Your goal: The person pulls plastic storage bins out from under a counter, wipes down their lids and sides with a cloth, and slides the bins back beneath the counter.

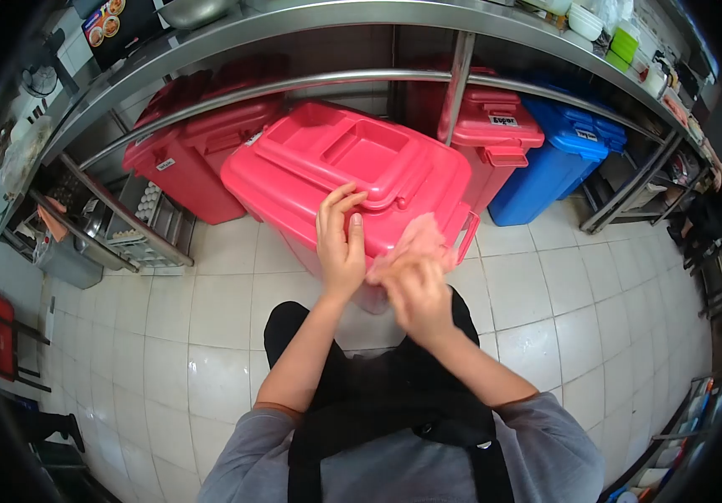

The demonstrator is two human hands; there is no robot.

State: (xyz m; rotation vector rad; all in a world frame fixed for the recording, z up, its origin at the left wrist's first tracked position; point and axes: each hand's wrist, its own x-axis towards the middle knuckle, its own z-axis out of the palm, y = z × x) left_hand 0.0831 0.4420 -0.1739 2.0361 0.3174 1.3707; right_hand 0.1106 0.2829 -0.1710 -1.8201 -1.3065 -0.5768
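Note:
A large pink lidded bin [294, 159] stands right in front of me, its lid down. My left hand [342, 247] is at the lid's near edge, fingers apart and holding nothing; I cannot tell whether it touches the plastic. In my right hand [418, 293] a crumpled pink cloth [419, 243] is gripped, slightly smeared by motion. The cloth lies against the near right part of the lid, close to the bin's side handle [467, 237].
A steel counter [361, 21] runs above the bin, with a rail and legs below. Under it stand red bins [181, 151], another red bin [495, 134] and a blue bin [537, 159]. Egg trays [144, 222] sit at left. Another person [713, 201] is at far right.

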